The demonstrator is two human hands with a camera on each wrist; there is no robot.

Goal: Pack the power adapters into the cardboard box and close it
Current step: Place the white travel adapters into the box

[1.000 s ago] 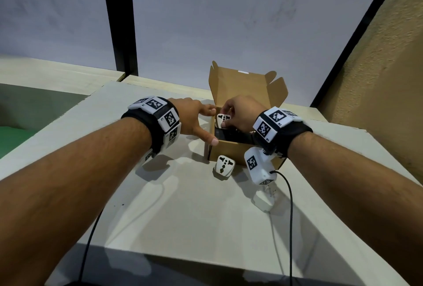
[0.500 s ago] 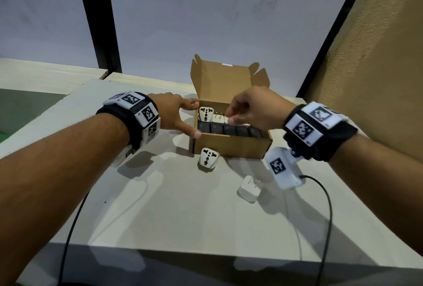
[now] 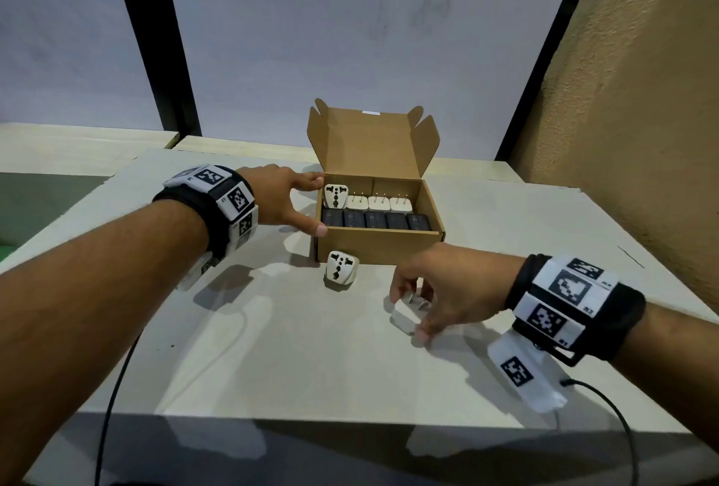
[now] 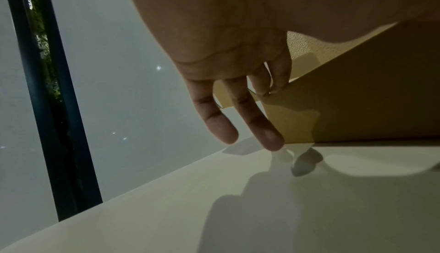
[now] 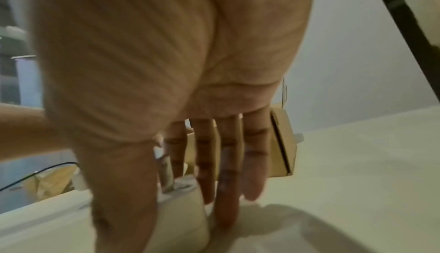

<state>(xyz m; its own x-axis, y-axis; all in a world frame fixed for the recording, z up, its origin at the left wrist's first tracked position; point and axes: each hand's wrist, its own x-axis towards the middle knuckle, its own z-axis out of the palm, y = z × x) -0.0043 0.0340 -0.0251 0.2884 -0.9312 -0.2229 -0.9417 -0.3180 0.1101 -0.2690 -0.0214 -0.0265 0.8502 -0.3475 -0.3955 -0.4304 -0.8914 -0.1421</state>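
The open cardboard box [image 3: 379, 246] stands on the table with its lid upright. Inside lie a front row of black adapters [image 3: 375, 220], a back row of white adapters [image 3: 379, 203] and one white travel adapter [image 3: 335, 195] at the back left. My left hand [image 3: 317, 203] rests against the box's left wall [image 4: 357, 97], thumb at the front corner, fingers at the back. My right hand [image 3: 408, 314] is down in front of the box and pinches a small white adapter [image 3: 402, 317] [image 5: 183, 210] lying on the table, thumb on one side, fingers [image 5: 228, 172] on the other. Another travel adapter [image 3: 341, 267] stands at the box's front left.
The pale table [image 3: 272, 349] ends in a front edge near me. Black cables [image 3: 113, 400] hang from both wrists over that edge. A textured wall [image 3: 642, 96] rises at the right, and a black post [image 3: 155, 38] stands behind the table at the left.
My right hand left the box, came back toward me and dropped onto the small white adapter on the table. The left hand stayed at the box's left side.
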